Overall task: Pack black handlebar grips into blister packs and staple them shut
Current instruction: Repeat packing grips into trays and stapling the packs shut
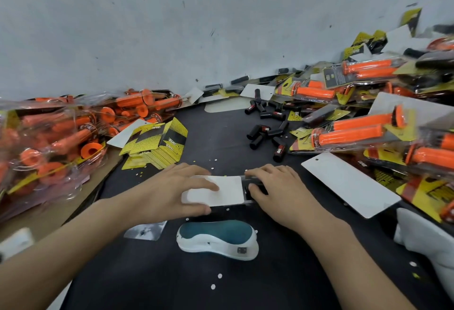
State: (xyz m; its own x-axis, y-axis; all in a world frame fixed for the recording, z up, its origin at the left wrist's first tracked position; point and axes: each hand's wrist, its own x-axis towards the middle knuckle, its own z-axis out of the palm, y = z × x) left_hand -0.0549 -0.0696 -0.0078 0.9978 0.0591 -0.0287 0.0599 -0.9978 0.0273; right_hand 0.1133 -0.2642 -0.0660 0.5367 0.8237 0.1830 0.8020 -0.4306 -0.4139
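On desk (221, 137): pack (228, 190) at centre, stapler (217, 239) just near of it, grips (265, 132) farther right, cards (157, 145) far left, left heap (56, 137) and right heap (368, 122) along edges.

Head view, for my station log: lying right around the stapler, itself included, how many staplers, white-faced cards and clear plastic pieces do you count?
Stapler: 1
White-faced cards: 2, one just beyond the stapler, one further right
Clear plastic piece: 1
Total: 4
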